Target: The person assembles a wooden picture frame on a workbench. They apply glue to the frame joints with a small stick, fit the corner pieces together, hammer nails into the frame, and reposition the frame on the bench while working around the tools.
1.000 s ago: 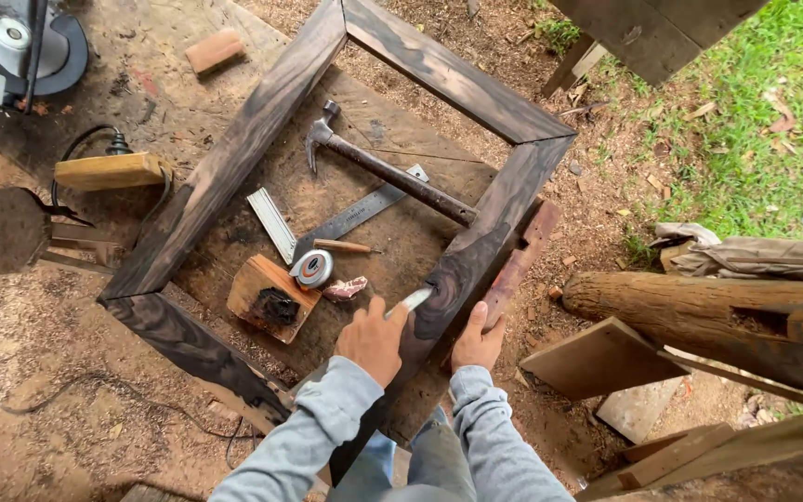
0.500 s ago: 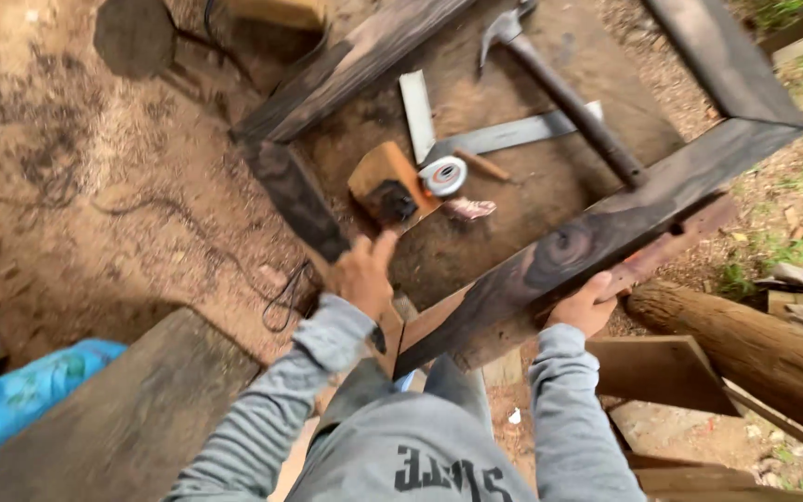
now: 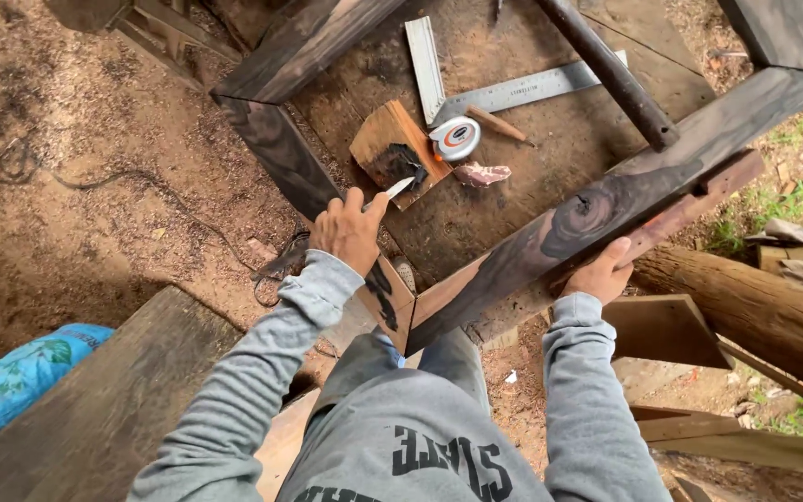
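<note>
A dark wooden frame [image 3: 597, 209] lies on a dirt-covered board. My right hand [image 3: 604, 270] grips the frame's near rail from below, fingers curled over its edge. My left hand [image 3: 350, 231] rests at the frame's near left corner and holds a small pale flat stick [image 3: 399, 187] that points toward a wood block [image 3: 392, 144] inside the frame. A tape measure [image 3: 455, 138], a metal square [image 3: 476, 88], a pencil [image 3: 497, 124] and a hammer handle [image 3: 611, 74] lie inside the frame too.
A thick log [image 3: 755, 307] and wooden offcuts [image 3: 666, 330] lie to the right. A wide plank [image 3: 104, 409] and a blue bag [image 3: 11, 386] sit at the lower left. A cable [image 3: 141, 191] runs across the dirt.
The view has tilted down and closer to my body. My left hand has shifted along the left rail toward the near corner; the right hand stays on the near rail.
</note>
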